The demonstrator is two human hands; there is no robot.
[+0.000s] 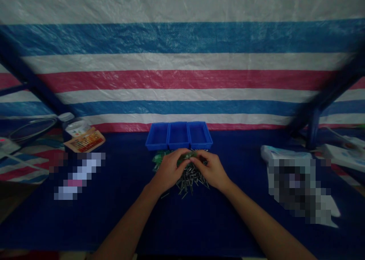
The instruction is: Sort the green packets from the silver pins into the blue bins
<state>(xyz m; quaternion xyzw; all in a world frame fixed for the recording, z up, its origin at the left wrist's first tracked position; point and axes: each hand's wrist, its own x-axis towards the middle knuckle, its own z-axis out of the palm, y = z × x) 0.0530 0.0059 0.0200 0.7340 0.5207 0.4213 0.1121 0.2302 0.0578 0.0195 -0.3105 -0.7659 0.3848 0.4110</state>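
Observation:
My left hand (171, 167) and my right hand (213, 168) meet above the middle of the table, fingers curled and thumbs almost touching. Between them is a piece of greenish see-through plastic (184, 159), pinched from both sides; most of it is hidden by the fingers. Below and around the hands lies a loose pile of thin metal pins that look like nails (190, 178), with a few strays at its near edge. More crumpled green plastic (160, 158) rests left of my left hand. Three joined blue trays (179, 146) stand just behind the hands.
The table (199, 229) is dark blue. At left are a jar (76, 127), an orange-brown card of slim sticks (85, 141) and a blurred-out white item (81, 176). A partly blurred plastic bag (285, 153) lies at right. Striped sheeting (182, 81) hangs behind, between blue frame posts.

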